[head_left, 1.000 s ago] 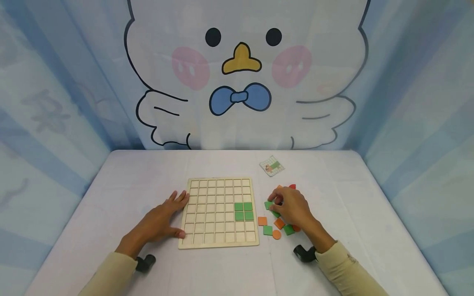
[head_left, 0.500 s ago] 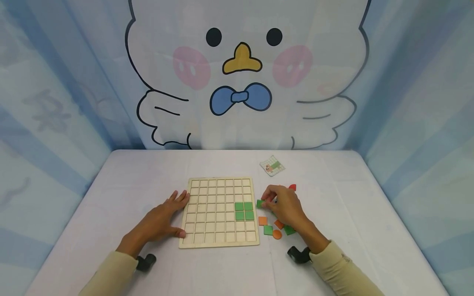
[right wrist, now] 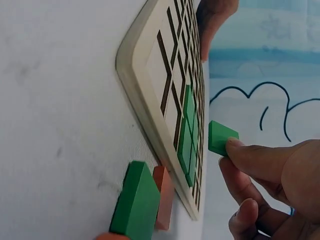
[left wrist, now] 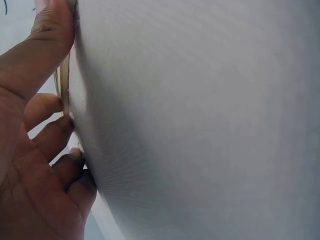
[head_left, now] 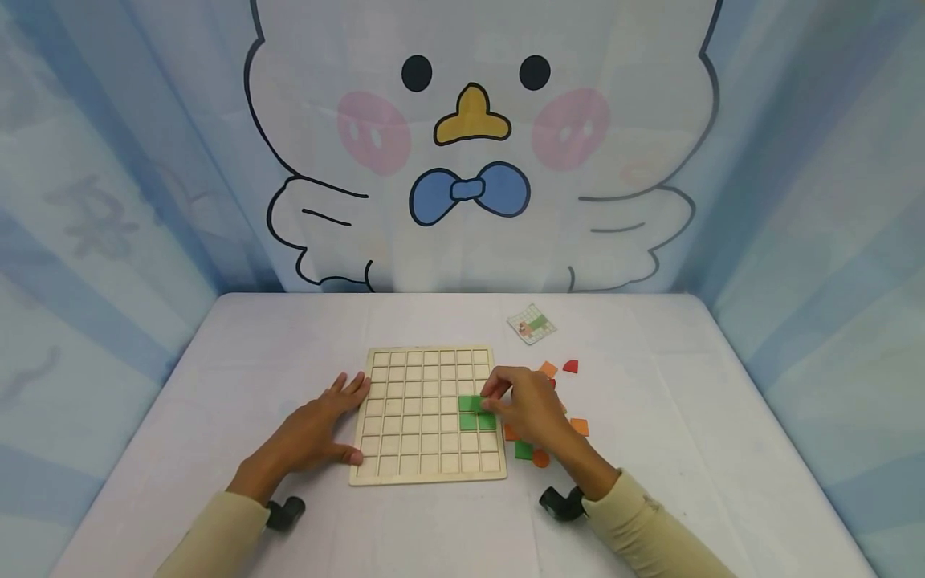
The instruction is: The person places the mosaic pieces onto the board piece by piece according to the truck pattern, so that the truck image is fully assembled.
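White tabletop (head_left: 289, 329) carries the grid board (head_left: 412, 445), its left edge touched by the left hand (head_left: 312, 432), fingers spread, while the right hand (head_left: 533, 408), pinching a green tile (right wrist: 220, 137), has swung from the loose pieces (head_left: 580, 427) to four seated green squares (head_left: 468, 421), seemingly within placing reach.

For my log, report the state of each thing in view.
Wooden grid board: flat, mostly unfilled
Four green square tiles: seated in cells
Held green square tile: off the board
Right grip: pinches that tile
Left grip: touches the board's edge
Picture card: flat, picture up
Orange disc: loose, off the board
Red quarter-circle: loose, off the board
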`<control>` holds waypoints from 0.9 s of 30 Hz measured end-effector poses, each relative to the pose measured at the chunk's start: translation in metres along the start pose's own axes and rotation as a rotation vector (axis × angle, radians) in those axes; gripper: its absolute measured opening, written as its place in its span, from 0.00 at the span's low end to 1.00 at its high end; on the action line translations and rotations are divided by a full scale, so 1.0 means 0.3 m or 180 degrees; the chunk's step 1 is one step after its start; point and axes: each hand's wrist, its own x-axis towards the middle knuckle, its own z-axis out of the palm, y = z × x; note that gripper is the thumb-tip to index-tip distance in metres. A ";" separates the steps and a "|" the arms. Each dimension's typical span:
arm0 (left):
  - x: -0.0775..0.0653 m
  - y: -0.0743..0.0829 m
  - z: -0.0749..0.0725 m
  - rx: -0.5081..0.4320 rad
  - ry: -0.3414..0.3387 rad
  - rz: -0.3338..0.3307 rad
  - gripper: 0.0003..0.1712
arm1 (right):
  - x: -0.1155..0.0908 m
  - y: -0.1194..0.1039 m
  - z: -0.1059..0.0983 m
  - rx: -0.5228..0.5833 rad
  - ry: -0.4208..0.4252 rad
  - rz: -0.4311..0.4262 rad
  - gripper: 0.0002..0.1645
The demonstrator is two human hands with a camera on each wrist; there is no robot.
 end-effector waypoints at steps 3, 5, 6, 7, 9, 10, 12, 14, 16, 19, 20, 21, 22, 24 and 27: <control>0.000 0.001 0.000 0.0008 -0.0008 -0.0009 0.72 | 0.002 -0.015 0.022 -0.0009 -0.0052 -0.0093 0.12; 0.001 0.001 0.001 0.0023 -0.0015 -0.0026 0.72 | 0.002 -0.024 0.039 -0.0017 -0.0103 -0.0122 0.12; 0.001 0.001 0.001 0.0030 -0.0019 -0.0035 0.72 | 0.001 -0.029 0.047 -0.0029 -0.0123 -0.0139 0.12; 0.001 0.002 0.001 0.0036 -0.0021 -0.0042 0.72 | 0.001 -0.033 0.056 -0.0041 -0.0137 -0.0168 0.12; 0.001 0.002 0.002 0.0048 -0.0022 -0.0052 0.72 | -0.001 -0.043 0.071 -0.0036 -0.0179 -0.0200 0.11; 0.001 0.003 0.003 0.0048 -0.0021 -0.0054 0.72 | -0.002 -0.047 0.078 -0.0041 -0.0197 -0.0201 0.11; 0.001 0.003 0.003 0.0043 -0.0017 -0.0054 0.72 | -0.002 -0.054 0.091 -0.0069 -0.0212 -0.0233 0.10; 0.001 0.003 0.004 0.0045 -0.0014 -0.0049 0.72 | 0.000 -0.060 0.102 -0.0095 -0.0229 -0.0248 0.10; 0.002 0.003 0.004 0.0046 -0.0010 -0.0048 0.72 | 0.002 -0.064 0.111 -0.0147 -0.0225 -0.0262 0.10; 0.003 0.002 0.006 0.0053 -0.0002 -0.0042 0.73 | 0.007 -0.070 0.122 -0.0209 -0.0217 -0.0274 0.10; 0.003 0.002 0.006 0.0054 0.0001 -0.0039 0.73 | 0.007 -0.072 0.125 -0.0234 -0.0209 -0.0270 0.10; 0.003 0.002 0.006 0.0054 0.0004 -0.0037 0.73 | 0.008 -0.074 0.127 -0.0262 -0.0197 -0.0276 0.10; 0.003 0.002 0.006 0.0060 0.0004 -0.0035 0.73 | 0.009 -0.075 0.129 -0.0301 -0.0191 -0.0282 0.11; 0.003 0.002 0.006 0.0070 0.0004 -0.0039 0.73 | 0.009 -0.077 0.132 -0.0373 -0.0196 -0.0286 0.12; 0.003 0.003 0.007 0.0085 0.0000 -0.0050 0.73 | 0.009 -0.077 0.130 -0.0425 -0.0219 -0.0285 0.12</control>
